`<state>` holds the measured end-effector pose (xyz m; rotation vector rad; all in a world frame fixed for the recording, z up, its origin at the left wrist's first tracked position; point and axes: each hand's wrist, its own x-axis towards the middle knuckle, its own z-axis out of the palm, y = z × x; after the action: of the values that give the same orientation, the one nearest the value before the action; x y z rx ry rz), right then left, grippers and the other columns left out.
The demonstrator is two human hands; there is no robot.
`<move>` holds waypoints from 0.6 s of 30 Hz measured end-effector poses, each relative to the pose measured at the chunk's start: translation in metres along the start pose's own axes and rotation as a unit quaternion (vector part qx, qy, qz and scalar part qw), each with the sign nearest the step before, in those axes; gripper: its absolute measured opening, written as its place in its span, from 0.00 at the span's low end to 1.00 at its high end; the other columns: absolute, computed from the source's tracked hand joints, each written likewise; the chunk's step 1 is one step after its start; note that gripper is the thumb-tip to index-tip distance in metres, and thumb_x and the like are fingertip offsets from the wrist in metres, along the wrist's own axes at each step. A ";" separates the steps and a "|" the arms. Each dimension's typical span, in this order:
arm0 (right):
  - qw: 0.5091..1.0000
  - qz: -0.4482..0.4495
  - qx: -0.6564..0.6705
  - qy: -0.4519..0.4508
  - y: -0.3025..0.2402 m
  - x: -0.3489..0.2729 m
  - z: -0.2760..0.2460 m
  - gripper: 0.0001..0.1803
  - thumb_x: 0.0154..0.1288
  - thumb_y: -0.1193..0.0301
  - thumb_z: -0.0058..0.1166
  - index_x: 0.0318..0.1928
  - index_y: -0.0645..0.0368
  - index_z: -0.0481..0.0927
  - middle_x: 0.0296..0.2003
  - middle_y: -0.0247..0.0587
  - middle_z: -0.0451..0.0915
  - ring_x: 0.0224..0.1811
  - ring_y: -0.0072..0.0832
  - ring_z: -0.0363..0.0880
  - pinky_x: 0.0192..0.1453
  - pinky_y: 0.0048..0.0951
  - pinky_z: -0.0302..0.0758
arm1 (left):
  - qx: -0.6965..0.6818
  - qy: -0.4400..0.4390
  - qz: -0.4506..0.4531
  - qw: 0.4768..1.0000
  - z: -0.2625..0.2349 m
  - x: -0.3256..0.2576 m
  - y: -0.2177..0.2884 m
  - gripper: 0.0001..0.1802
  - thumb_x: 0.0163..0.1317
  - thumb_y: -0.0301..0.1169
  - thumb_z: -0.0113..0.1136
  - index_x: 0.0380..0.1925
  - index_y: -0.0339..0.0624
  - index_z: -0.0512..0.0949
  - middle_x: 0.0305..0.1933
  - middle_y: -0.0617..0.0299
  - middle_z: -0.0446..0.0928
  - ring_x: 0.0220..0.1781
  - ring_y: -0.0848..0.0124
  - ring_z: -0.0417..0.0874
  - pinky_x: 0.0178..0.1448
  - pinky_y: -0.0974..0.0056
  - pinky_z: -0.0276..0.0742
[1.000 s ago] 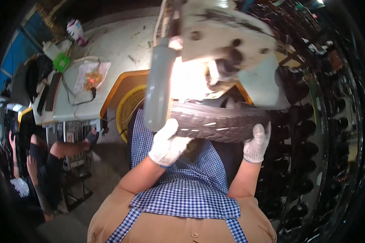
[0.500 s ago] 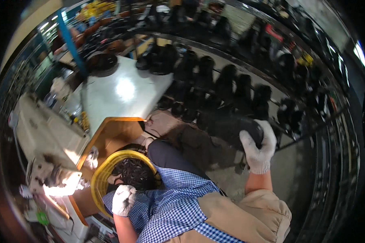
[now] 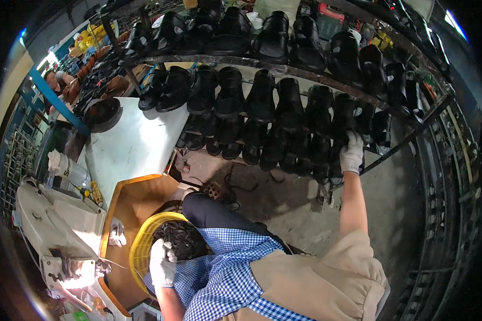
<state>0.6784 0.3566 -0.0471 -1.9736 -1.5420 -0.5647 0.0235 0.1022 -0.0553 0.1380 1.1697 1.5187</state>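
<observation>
My right hand point(image 3: 352, 153), in a white knit glove, reaches out to the metal rack. Its fingers are closed on a black sandal point(image 3: 344, 119) at the right part of the rack's lower rows, partly hidden among the neighbouring footwear. My left hand point(image 3: 163, 263), gloved too, hovers over my lap with its fingers curled in. Whether anything is inside them cannot be seen. Just beyond it stands a yellow plastic basket point(image 3: 139, 247) filled with black strap-like pieces point(image 3: 181, 238).
Rows of black sandals point(image 3: 230, 91) fill the rack point(image 3: 284, 68) ahead. To the left are a white-topped table point(image 3: 136, 140), a beige sewing machine point(image 3: 56, 222) with a lit lamp, a clear bottle point(image 3: 69, 167) and yellow-handled screwdrivers point(image 3: 95, 192).
My right arm has stretched forward, carrying the black sandal up to the rack. The view has shifted, showing more of the rack. My left hand stays near the basket, fingers curled.
</observation>
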 end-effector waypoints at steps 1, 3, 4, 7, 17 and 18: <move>0.999 0.036 -0.016 0.025 0.009 0.001 -0.001 0.31 0.58 0.75 0.59 0.65 0.54 0.73 0.65 0.54 0.71 0.66 0.52 0.69 0.71 0.44 0.69 | 0.000 -0.004 -0.002 1.000 0.003 0.000 -0.001 0.18 0.67 0.34 0.65 0.55 0.46 0.76 0.42 0.62 0.79 0.33 0.76 0.75 0.33 0.74 0.73; 0.990 0.100 -0.048 0.086 0.027 0.018 -0.008 0.33 0.58 0.75 0.60 0.66 0.56 0.70 0.66 0.53 0.70 0.66 0.51 0.70 0.72 0.43 0.68 | 0.016 -0.013 -0.004 1.000 0.008 0.000 -0.001 0.17 0.66 0.33 0.65 0.54 0.45 0.77 0.43 0.61 0.80 0.35 0.75 0.76 0.35 0.73 0.74; 0.985 0.146 -0.073 0.059 0.037 0.031 -0.014 0.34 0.59 0.74 0.60 0.67 0.57 0.69 0.67 0.53 0.69 0.67 0.50 0.69 0.73 0.42 0.68 | 0.028 -0.017 0.002 0.999 0.010 0.000 -0.001 0.17 0.66 0.33 0.65 0.53 0.45 0.77 0.43 0.60 0.80 0.35 0.74 0.77 0.35 0.72 0.74; 0.985 0.165 -0.038 -0.019 0.061 0.072 -0.016 0.37 0.65 0.67 0.59 0.72 0.57 0.64 0.72 0.54 0.65 0.75 0.50 0.62 0.77 0.39 0.63 | 0.027 -0.032 0.011 0.999 0.015 0.003 -0.002 0.17 0.64 0.32 0.66 0.51 0.41 0.78 0.43 0.59 0.81 0.36 0.72 0.79 0.36 0.71 0.75; 0.934 0.265 -0.213 -0.113 0.091 0.101 -0.023 0.47 0.54 0.58 0.73 0.73 0.45 0.64 0.70 0.46 0.67 0.72 0.43 0.65 0.69 0.42 0.73 | -0.022 -0.094 -0.011 0.995 0.018 0.014 -0.025 0.14 0.63 0.29 0.66 0.49 0.40 0.79 0.42 0.54 0.83 0.33 0.67 0.80 0.38 0.65 0.76; 0.929 0.251 -0.231 -0.146 0.091 0.101 -0.025 0.44 0.55 0.56 0.72 0.71 0.47 0.66 0.69 0.43 0.68 0.72 0.41 0.65 0.68 0.42 0.72 | -0.028 -0.077 -0.020 0.996 0.018 0.014 -0.026 0.14 0.63 0.28 0.65 0.49 0.40 0.79 0.41 0.54 0.84 0.33 0.67 0.80 0.37 0.65 0.77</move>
<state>0.7914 0.3979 0.0198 -2.7993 -1.0356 -0.4556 0.0485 0.1194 -0.0722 0.1902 1.0018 1.4769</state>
